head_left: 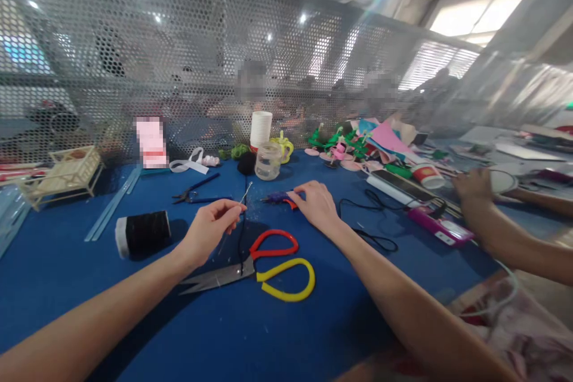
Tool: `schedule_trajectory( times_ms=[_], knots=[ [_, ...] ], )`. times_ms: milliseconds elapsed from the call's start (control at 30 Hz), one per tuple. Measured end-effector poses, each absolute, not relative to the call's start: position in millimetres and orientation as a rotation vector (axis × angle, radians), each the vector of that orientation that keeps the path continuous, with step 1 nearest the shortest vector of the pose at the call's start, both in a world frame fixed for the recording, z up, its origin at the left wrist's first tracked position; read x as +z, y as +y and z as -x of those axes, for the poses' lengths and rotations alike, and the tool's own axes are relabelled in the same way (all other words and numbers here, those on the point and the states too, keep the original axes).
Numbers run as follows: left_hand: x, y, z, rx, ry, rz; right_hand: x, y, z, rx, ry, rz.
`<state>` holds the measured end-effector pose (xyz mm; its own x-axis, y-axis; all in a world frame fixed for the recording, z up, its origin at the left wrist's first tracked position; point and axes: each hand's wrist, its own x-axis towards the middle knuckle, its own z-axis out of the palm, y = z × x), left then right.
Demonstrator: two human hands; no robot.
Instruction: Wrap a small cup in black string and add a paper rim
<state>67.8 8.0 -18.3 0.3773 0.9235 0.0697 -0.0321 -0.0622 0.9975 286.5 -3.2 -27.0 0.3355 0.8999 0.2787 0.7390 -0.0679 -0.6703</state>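
Observation:
My left hand (215, 227) is closed in a pinch on a thin wire (248, 190), whose pale, twisted-looking end points up and away. My right hand (316, 203) has its fingers around the back of a blue glue gun (275, 197) with an orange trigger, lying on the table, nozzle to the left. Just below both hands lie scissors (286, 295) with one red and one yellow handle, blades to the left. A black cord (243, 239) runs from a black yarn ball (246, 163) past my left fingertips to the scissors.
On the blue table (210, 340) are a black thread spool (147, 233), pliers (197, 188), a clear jar (267, 162) and a small bamboo-like rack (67, 176). A purple power strip (441, 227) lies at right, near another person's hand (474, 191). Behind stands perforated metal mesh (179, 59).

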Motion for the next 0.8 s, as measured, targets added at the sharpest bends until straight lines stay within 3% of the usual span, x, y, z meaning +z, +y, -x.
schedule_trajectory(
  times_ms=[100,167,367,633,800],
  knots=[
    [-14.2,2.7,-70.1,1.001,0.830,-1.284,-10.4,-17.1,-258.2,0.410,-1.672,1.619],
    [-13.3,-1.1,-71.4,0.996,0.791,-1.252,-2.8,-25.1,-237.7,0.654,-1.816,1.237],
    [-14.0,-3.0,-70.6,0.975,0.777,-1.365,-5.2,-29.5,-207.5,0.896,-1.469,1.093],
    [-5.4,16.3,-53.5,0.165,0.701,-2.524,-1.5,-29.7,-225.7,0.938,-1.315,1.155],
    [-15.2,18.2,-55.6,-0.047,0.608,-2.716,-6.1,-31.9,-224.7,1.094,-1.269,1.164]
  ],
)
